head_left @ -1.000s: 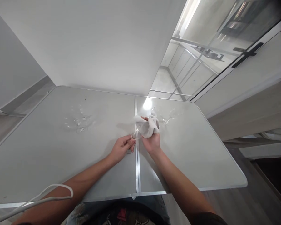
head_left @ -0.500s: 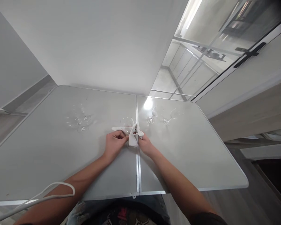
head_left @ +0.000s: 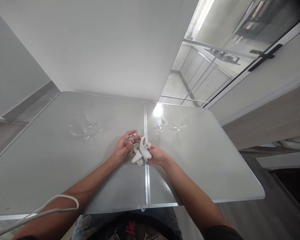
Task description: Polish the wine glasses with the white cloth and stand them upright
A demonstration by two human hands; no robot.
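Observation:
My left hand (head_left: pixel 122 150) is closed around the bowl of a clear wine glass (head_left: pixel 135 137) over the middle of the grey folding table (head_left: pixel 65 166). My right hand (head_left: pixel 158 156) grips a crumpled white cloth (head_left: pixel 141 153) and presses it against the glass. Both hands meet just above the table's metal centre seam (head_left: pixel 147 183).
Two clear stemmed glasses (head_left: pixel 161 124) (head_left: pixel 180 125) stand on the right half of the table behind my hands. More clear glasses (head_left: pixel 85 129) stand on the left half. A white cable (head_left: pixel 52 205) loops at the near left edge. A white wall and a glass door rise behind.
The cloth, held higher and further right over the table a second ago, has come down and left with the right hand. My left hand moved from the stem up to the bowl.

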